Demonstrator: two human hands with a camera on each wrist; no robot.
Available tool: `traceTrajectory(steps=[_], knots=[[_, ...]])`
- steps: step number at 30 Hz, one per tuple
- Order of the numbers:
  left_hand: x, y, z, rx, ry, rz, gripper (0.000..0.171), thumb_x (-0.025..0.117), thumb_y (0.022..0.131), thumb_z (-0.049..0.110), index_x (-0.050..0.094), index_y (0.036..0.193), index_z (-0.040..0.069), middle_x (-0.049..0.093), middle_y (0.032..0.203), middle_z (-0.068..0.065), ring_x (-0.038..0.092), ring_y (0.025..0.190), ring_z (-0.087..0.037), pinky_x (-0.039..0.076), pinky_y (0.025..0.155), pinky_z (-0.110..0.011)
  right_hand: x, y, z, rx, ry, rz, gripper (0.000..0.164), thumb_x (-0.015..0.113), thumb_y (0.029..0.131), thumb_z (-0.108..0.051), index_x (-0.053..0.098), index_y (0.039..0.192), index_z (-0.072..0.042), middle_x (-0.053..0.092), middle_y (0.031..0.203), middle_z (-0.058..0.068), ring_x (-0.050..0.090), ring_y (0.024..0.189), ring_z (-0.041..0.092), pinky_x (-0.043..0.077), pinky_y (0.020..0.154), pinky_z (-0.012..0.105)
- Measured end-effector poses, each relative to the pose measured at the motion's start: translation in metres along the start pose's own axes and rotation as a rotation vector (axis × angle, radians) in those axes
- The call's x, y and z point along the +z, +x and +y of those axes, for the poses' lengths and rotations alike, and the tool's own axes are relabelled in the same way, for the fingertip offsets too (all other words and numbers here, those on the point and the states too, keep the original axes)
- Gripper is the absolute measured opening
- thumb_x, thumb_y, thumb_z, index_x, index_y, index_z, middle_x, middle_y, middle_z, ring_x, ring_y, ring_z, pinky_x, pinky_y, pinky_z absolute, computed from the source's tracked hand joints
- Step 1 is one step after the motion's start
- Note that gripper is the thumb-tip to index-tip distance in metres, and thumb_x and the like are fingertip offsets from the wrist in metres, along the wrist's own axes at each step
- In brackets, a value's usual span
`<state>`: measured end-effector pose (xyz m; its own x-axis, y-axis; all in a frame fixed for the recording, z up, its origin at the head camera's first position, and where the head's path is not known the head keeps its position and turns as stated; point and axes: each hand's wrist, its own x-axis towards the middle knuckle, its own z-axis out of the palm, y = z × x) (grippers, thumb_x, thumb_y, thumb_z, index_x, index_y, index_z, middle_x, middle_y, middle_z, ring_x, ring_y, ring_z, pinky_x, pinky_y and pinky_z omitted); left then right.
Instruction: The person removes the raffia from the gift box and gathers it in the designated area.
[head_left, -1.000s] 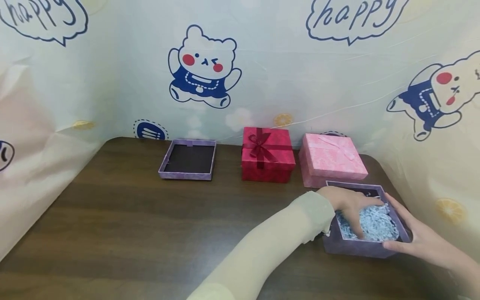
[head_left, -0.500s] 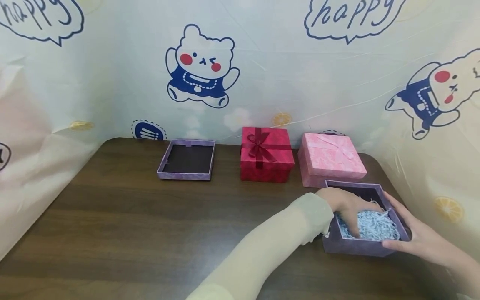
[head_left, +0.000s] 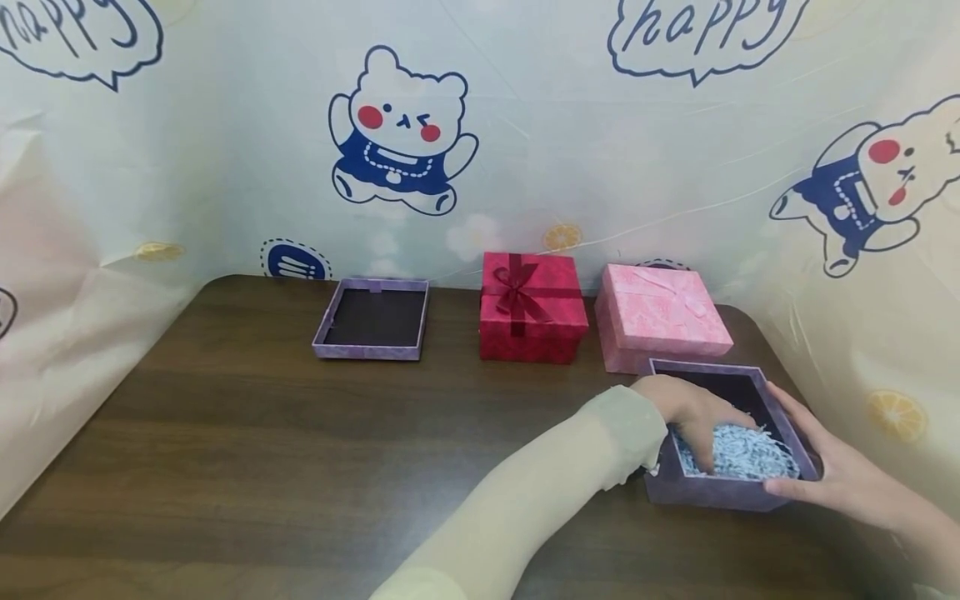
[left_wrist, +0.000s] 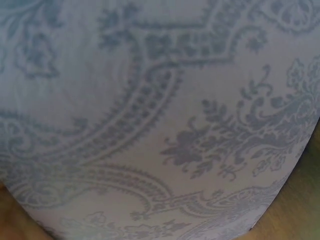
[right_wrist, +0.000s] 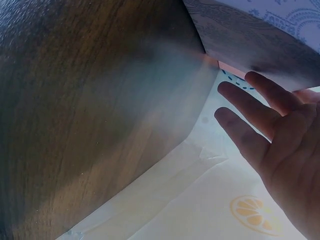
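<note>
A lidless purple gift box stands at the right of the table in the head view, holding light-blue shredded paper. My left hand reaches inside over the left wall. Its thumb and fingers bracket a clump of that paper; the fingertips are hidden in it. My right hand holds the box's right side, thumb at the near rim and index finger along the far side. The right wrist view shows other fingers extended below the box. Its patterned wall fills the left wrist view.
Behind the open box sits a pink gift box, and left of that a red gift box with a bow. A purple lid lies upturned farther left on the brown table. A printed cloth hangs around the table.
The left hand's fingers have sunk deeper and drawn the shredded paper toward the near side, baring the dark interior at the back. The right hand has stayed on the box.
</note>
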<state>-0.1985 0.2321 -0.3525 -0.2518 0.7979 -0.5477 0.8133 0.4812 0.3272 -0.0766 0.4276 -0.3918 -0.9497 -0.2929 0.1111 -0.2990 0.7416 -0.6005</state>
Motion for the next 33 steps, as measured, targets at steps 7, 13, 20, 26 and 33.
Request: traceTrajectory(steps=[7, 13, 20, 26, 33], knots=[[0.001, -0.001, -0.002, 0.01, 0.003, 0.011, 0.084, 0.074, 0.085, 0.037, 0.025, 0.153, 0.047, 0.032, 0.149, 0.029, 0.033, 0.124, 0.009, 0.03, 0.108, -0.014, 0.0, 0.002, -0.002, -0.008, 0.0, 0.001, 0.115, 0.079, 0.073, -0.003, 0.008, 0.161, -0.02, 0.016, 0.156, -0.033, 0.021, 0.13, -0.024, 0.018, 0.094, -0.006], [0.0, -0.004, -0.003, -0.003, 0.03, 0.05, 0.083, 0.074, 0.086, 0.036, 0.025, 0.152, 0.049, 0.033, 0.149, 0.029, 0.034, 0.125, 0.009, 0.03, 0.111, -0.016, 0.0, 0.003, 0.0, 0.006, -0.005, -0.002, 0.114, 0.079, 0.074, -0.004, 0.007, 0.161, -0.021, 0.016, 0.154, -0.035, 0.022, 0.128, -0.025, 0.018, 0.093, -0.006], [-0.001, -0.008, -0.005, 0.017, 0.006, 0.122, 0.08, 0.073, 0.086, 0.034, 0.028, 0.15, 0.05, 0.037, 0.144, 0.029, 0.037, 0.121, 0.008, 0.033, 0.108, -0.017, -0.002, 0.004, 0.002, 0.026, -0.02, -0.009, 0.114, 0.078, 0.076, -0.006, 0.005, 0.161, -0.023, 0.013, 0.153, -0.037, 0.018, 0.128, -0.027, 0.014, 0.092, -0.007], [-0.001, -0.01, -0.005, 0.039, -0.033, 0.136, 0.081, 0.074, 0.086, 0.032, 0.027, 0.151, 0.049, 0.037, 0.145, 0.028, 0.036, 0.122, 0.008, 0.031, 0.109, -0.015, -0.001, 0.002, 0.006, 0.047, -0.033, -0.007, 0.114, 0.078, 0.076, -0.007, 0.004, 0.161, -0.025, 0.014, 0.15, -0.039, 0.02, 0.124, -0.026, 0.013, 0.09, -0.007], [0.0, -0.012, -0.002, 0.032, -0.055, 0.135, 0.084, 0.073, 0.087, 0.032, 0.024, 0.153, 0.048, 0.034, 0.15, 0.026, 0.036, 0.126, 0.008, 0.029, 0.112, -0.016, 0.002, -0.001, 0.009, 0.075, -0.033, -0.019, 0.112, 0.076, 0.079, -0.009, 0.002, 0.161, -0.026, 0.01, 0.16, -0.027, 0.018, 0.123, -0.026, 0.009, 0.09, -0.006]])
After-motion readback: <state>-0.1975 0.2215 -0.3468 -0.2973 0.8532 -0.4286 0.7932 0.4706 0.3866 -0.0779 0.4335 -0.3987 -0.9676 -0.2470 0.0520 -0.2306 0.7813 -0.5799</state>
